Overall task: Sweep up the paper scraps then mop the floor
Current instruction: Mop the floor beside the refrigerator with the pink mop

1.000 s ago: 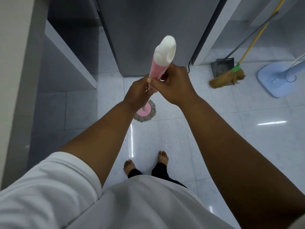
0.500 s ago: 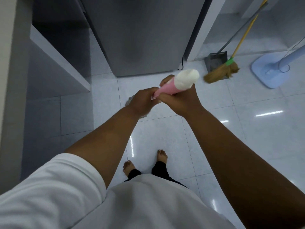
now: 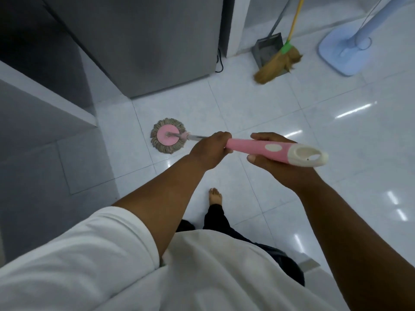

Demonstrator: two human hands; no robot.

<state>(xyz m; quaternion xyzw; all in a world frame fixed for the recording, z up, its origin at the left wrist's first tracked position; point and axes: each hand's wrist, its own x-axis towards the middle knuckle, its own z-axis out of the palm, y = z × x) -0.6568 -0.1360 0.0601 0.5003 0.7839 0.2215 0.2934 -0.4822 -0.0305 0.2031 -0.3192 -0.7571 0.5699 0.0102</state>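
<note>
left hand (image 3: 208, 149): grip wrapped round the mop handle (image 3: 253, 149) at the end where the pink sleeve meets the metal shaft, fingers curled over the top.
right hand (image 3: 283, 173): grip cups the pink sleeve from beneath, just short of the white looped end cap; fingers curl over the far side, thumb on the near side.
mop handle: lies almost level across the centre, end cap to the right, shaft sloping down and left to the mop head.
mop head (image 3: 168, 135): pink disc ringed with grey-tan strands, flat on the floor (image 3: 292, 108), near the corner of the grey cabinet (image 3: 146, 41).
dustpan (image 3: 267, 50): dark grey, propped against the white pillar at upper right; its contents cannot be told, as the broom's bristles lie across its mouth.
broom (image 3: 276, 63): yellow stick, green collar, straw bristles touching the floor.
fan base (image 3: 341, 52): pale blue, just right of the broom, well apart from the mop head.
floor: glossy white tiles with light streaks.
bare foot (image 3: 215, 196): on the tiles below the hands.
</note>
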